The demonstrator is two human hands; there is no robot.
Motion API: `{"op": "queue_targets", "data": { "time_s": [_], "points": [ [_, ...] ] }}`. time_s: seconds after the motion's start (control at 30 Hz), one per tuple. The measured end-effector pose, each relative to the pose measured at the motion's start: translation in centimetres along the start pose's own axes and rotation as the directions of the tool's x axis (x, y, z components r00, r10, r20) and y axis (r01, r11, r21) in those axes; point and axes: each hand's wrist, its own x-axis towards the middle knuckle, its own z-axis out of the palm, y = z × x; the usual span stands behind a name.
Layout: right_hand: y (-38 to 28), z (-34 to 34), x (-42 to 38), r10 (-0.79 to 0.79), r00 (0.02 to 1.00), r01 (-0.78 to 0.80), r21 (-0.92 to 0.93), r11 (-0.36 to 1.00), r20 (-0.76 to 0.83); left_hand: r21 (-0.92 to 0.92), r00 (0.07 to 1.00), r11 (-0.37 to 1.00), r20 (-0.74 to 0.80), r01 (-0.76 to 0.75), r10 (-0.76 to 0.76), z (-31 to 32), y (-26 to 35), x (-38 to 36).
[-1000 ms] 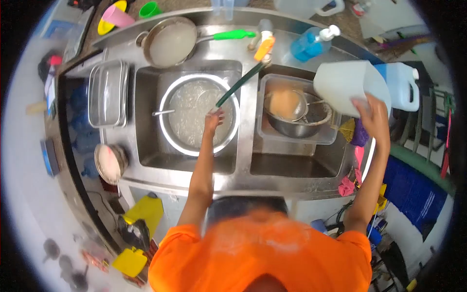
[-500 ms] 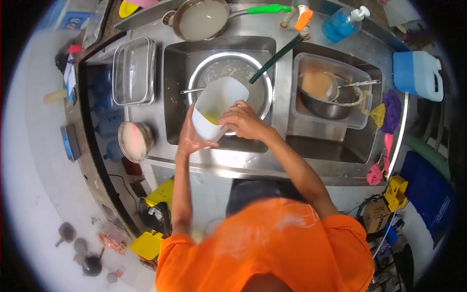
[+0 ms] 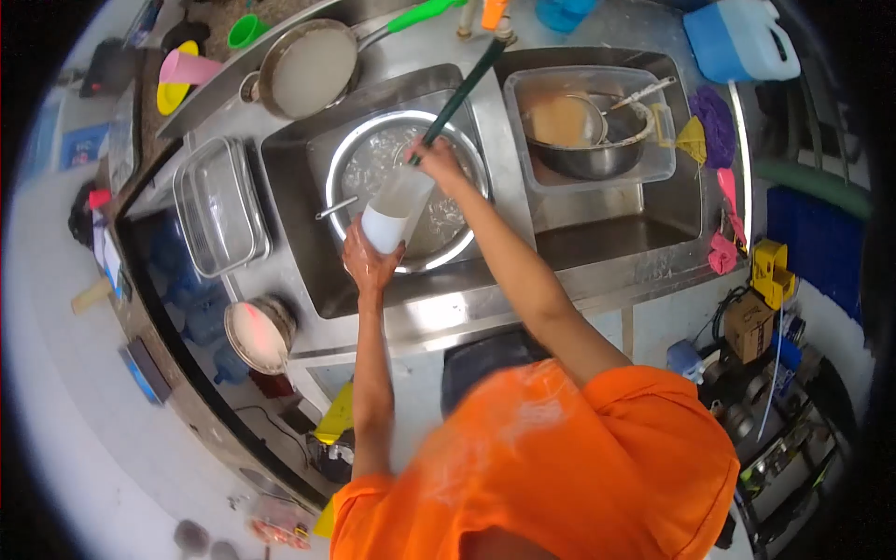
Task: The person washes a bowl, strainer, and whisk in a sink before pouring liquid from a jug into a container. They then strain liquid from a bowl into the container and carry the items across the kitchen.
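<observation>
My left hand (image 3: 371, 259) is wrapped round the lower part of a white plastic container (image 3: 387, 224), which is tilted over a round metal basin (image 3: 338, 182) in the left sink. Water fills the basin, and a metal handle (image 3: 336, 207) sticks out at its left rim. My right hand (image 3: 441, 163) has its fingers closed at the lower end of a dark green hose (image 3: 462, 89), by the container's upper end. The container's inside is hidden from this angle.
The right sink holds a clear plastic tub (image 3: 597, 185) with a metal pot (image 3: 597, 159) in it. A pan (image 3: 313, 70) stands behind the left sink. Glass trays (image 3: 219, 205) and a bowl (image 3: 259, 338) are on the left. A blue jug (image 3: 742, 45) stands at the back right.
My right hand has left the white container and moved up to the hose end. The container has turned on its side in my left hand. The whole view has shifted and rotated.
</observation>
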Motion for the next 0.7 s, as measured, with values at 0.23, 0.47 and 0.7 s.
{"op": "queue_targets", "data": {
  "time_s": [0.23, 0.47, 0.7],
  "points": [
    [-2.0, -1.1, -2.3, 0.117, 0.965, -0.123, 0.011, 0.992, 0.234, -0.239, 1.0, 0.971, 0.019, 0.012, -0.007, 0.8, 1.5, 1.9],
    [-1.8, -2.3, -1.3, 0.147, 0.962, -0.093, -0.231, 0.968, 0.229, -0.201, 0.999, 0.979, 0.01, -0.043, 0.046, 1.7, 2.2, 2.2],
    [-3.5, -2.9, -2.0, 0.225, 0.934, -0.111, -0.372, 0.921, 0.279, -0.237, 0.994, 0.966, -0.015, -0.105, 0.104, 2.0, 1.7, 2.0]
  ]
}}
